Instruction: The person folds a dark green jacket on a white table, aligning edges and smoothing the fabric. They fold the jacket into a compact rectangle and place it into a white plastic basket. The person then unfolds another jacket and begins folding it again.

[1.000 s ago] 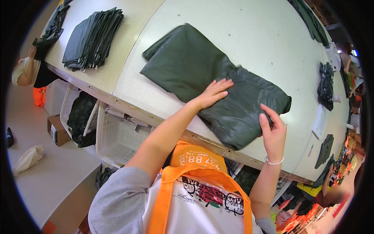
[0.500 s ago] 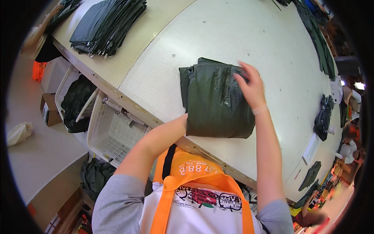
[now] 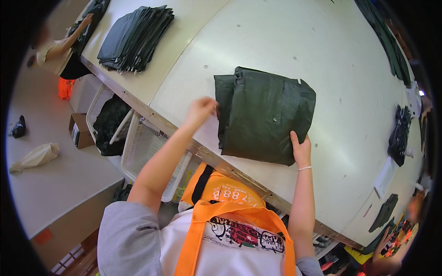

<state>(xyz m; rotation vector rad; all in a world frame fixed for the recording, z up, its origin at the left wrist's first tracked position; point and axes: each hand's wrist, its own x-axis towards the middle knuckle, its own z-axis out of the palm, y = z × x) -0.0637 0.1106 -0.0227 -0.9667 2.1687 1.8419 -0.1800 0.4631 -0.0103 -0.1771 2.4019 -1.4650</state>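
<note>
A bundle of folded dark green fabric (image 3: 269,117), thin and slightly shiny, lies on the pale table in front of me. A narrower folded layer of it juts out along the left side. My right hand (image 3: 301,149) grips the lower right edge, thumb on top and the other fingers hidden underneath. Beside the left edge is my left hand (image 3: 202,112), smeared by motion; whether its fingers touch or pinch the fabric I cannot tell.
A stack of folded dark green pieces (image 3: 136,39) sits at the table's far left. White plastic baskets (image 3: 131,142) stand below the near edge (image 3: 165,126). A co-worker (image 3: 60,53) handles dark fabric at upper left. A dark bundle (image 3: 399,135) lies at right.
My right hand has moved from the bundle's upper right down to its lower right edge. My left hand has come out from the bundle's lower left and up beside its left edge.
</note>
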